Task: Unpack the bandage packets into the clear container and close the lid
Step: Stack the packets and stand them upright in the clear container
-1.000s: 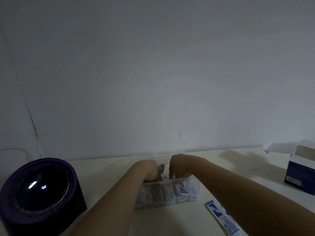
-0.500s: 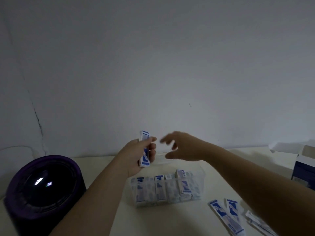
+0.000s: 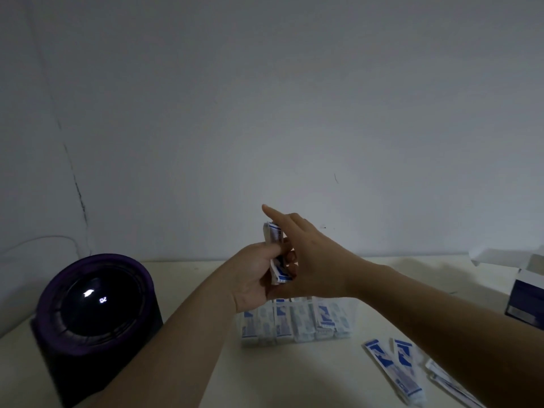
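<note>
My left hand [image 3: 253, 278] grips a small stack of white-and-blue bandage packets [image 3: 276, 234] upright above the table. My right hand [image 3: 312, 260] has reached across to the same stack. Its thumb lies under the stack's lower end, its middle fingers curl against the side, and its index finger points straight up and left. Below both hands stands the clear container [image 3: 351, 315], with several packets standing in a row inside. I cannot make out its lid.
Loose bandage packets [image 3: 394, 369] lie on the table [image 3: 294, 381] at the lower right. An open blue-and-white cardboard box [image 3: 527, 298] stands at the far right edge. A round dark purple device [image 3: 94, 313] with a lit display sits at the left, against the wall.
Both hands came up out of the container, the left lifting a stack of packets. The right hand, open half a second ago, has closed in on the stack.
</note>
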### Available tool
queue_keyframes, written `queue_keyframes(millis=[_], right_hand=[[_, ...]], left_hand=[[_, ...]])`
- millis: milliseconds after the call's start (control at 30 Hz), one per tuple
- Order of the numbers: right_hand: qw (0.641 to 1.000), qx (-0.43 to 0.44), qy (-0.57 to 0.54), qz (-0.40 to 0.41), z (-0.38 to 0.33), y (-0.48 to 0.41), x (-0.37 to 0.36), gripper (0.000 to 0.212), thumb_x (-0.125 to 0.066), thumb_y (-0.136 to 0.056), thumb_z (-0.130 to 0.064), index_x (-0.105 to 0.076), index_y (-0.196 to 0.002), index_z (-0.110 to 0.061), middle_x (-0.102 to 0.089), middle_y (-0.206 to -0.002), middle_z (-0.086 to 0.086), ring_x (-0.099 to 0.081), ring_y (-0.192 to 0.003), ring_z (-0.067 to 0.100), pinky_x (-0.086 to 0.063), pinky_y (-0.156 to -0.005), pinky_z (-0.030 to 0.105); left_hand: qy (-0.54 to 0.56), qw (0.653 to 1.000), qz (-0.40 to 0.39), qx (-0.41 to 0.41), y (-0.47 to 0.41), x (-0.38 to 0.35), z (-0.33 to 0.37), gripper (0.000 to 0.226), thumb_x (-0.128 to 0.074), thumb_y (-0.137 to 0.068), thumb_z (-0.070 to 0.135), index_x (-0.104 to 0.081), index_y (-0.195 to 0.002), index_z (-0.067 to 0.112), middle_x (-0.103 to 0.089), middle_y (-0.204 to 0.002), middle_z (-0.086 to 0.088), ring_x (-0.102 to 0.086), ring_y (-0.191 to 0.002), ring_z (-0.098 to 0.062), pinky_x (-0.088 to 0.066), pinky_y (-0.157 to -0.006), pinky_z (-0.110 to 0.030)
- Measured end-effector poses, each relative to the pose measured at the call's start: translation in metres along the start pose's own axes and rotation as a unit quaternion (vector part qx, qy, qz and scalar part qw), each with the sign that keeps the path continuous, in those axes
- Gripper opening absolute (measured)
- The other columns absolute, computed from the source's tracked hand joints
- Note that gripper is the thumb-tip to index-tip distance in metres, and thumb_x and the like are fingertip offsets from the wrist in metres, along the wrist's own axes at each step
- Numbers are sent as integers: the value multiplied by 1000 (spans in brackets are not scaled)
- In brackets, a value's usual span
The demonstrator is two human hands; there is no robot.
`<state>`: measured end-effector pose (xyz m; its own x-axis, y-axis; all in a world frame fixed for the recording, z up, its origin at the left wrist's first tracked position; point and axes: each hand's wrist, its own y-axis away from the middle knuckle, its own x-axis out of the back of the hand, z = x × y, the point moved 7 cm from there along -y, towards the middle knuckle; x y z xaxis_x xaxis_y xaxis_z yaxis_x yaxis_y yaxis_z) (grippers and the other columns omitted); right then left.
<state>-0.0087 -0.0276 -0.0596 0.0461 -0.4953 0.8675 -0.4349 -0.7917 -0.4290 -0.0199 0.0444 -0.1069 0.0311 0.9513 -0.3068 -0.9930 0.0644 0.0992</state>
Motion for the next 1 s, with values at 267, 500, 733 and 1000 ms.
queue_keyframes(millis=[267, 500, 733, 1000], right_hand=[[984, -63, -162, -38, 5, 0, 9, 107, -79, -72, -34, -7, -150, -31, -36, -137, -10, -42, -120, 6, -41, -102, 27], [922, -127, -364, -16, 15, -6, 19, 26, -58, -89, -2, -61, -113, -11, -65, -83, 5, -52, -69, 16, -44, -65, 25], [965, -143, -213, 49, 23, -19, 19, 5, -62, -87, -8, -64, -92, -8, -67, -83, 7, -59, -68, 10, -50, -62, 20], [944, -281, -150, -84, 75, -18, -39, 6, -56, -89, -2, -58, -95, -5, -66, -98, 14, -64, -84, 21, -52, -65, 20]], left_hand=[[-55, 998, -10, 4, 10, 0, -1, 14, -47, -95, 11, -55, -83, 11, -44, -57, 2, -38, -46, -6, -35, -47, -19], [-106, 991, -78, 37, 14, 5, 3, 8, -48, -96, 13, -54, -92, 11, -36, -59, 4, -26, -48, -4, -22, -41, -12], [-189, 981, -40, 15, 5, 11, 12, 5, -56, -91, 11, -58, -95, 13, -56, -77, -1, -47, -59, -6, -40, -51, -16], [-282, 946, 149, 53, -15, 49, 5, 32, -40, -98, 11, -45, -130, 10, -55, -111, -6, -60, -99, -24, -48, -92, -40]])
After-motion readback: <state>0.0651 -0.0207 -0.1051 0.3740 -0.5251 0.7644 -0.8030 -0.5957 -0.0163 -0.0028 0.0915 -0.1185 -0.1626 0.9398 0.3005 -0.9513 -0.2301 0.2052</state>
